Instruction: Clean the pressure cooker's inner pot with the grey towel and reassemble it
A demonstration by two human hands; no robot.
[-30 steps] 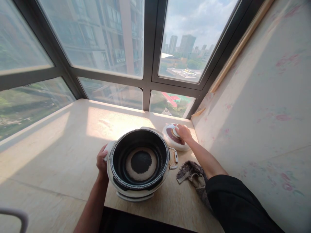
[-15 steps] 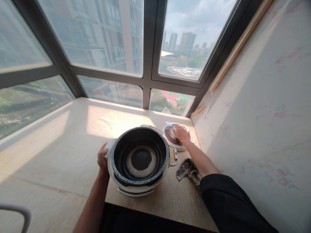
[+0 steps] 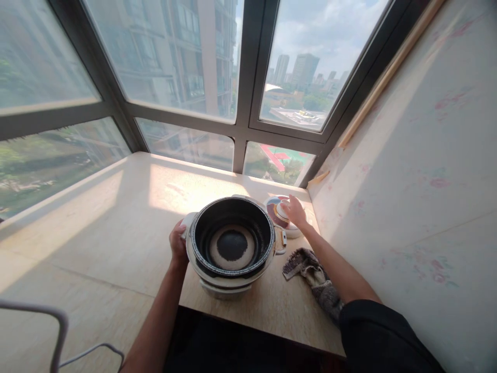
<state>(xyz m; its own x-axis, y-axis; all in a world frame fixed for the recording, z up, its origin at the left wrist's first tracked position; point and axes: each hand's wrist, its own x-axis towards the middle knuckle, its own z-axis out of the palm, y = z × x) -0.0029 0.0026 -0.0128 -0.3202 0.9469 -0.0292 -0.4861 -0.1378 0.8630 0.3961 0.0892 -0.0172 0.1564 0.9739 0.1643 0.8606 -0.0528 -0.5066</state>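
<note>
A white rice cooker point(image 3: 225, 293) with a black inner pot point(image 3: 233, 244) stands uncovered on the pale sill; the pot's bottom is worn in a light ring. My left hand point(image 3: 178, 241) is closed on the white handle at the cooker's left side. Just beyond the cooker on the right lies a round lid point(image 3: 273, 209) with a white rim and a shiny reddish-brown middle. My right hand point(image 3: 295, 212) grips the lid's pale knob, its fingers partly hiding it. The lid appears to rest on the sill.
A crumpled dark patterned cloth point(image 3: 310, 274) lies under my right forearm. A grey cable point(image 3: 58, 317) curves at the lower left. Windows rise behind the sill point(image 3: 128, 228), and a floral-papered wall point(image 3: 407, 207) bounds the right side.
My view has shifted slightly, so the cooker and lid appear a little farther right and more cable shows. Both hands keep their places on the handle and the knob.
</note>
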